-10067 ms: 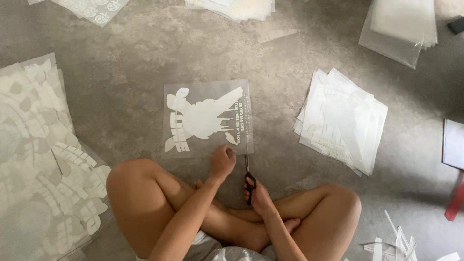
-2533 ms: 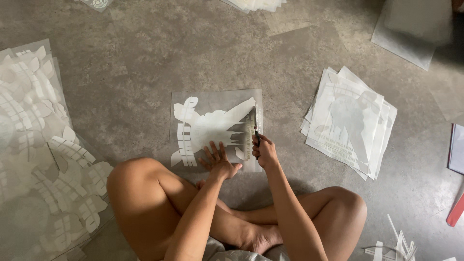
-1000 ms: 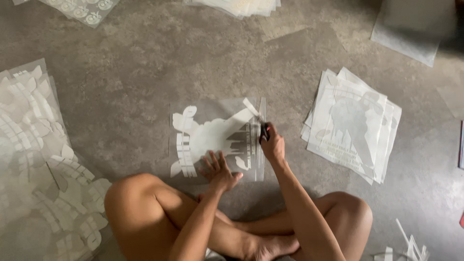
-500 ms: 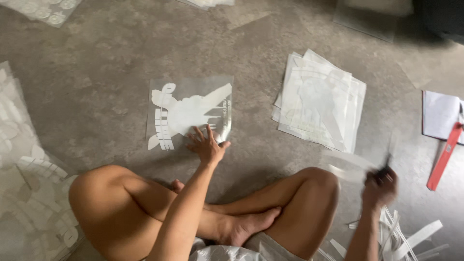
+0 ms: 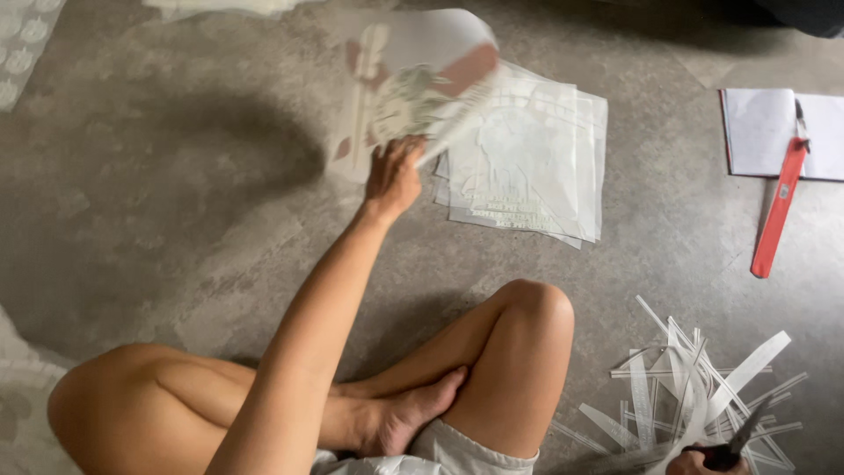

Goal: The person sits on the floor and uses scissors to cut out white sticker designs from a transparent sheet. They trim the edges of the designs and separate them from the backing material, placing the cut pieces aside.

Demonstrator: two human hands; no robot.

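My left hand grips a clear film sheet with a white printed figure and holds it lifted off the floor, tilted and blurred, over the left edge of a stack of similar sheets. My right hand is barely visible at the bottom edge, closed around the black handles of a pair of scissors. The scissor blades rest over a heap of thin white cut-off strips. My crossed bare legs fill the lower middle.
A white notebook lies at the upper right with a red utility knife across its lower edge. More printed sheets lie at the far left edge and top edge. Grey stone-pattern floor spreads around.
The left hand has picked the cut sheet up off the floor and swung it right toward the stack. The right hand with the scissors has dropped lower by the strips.
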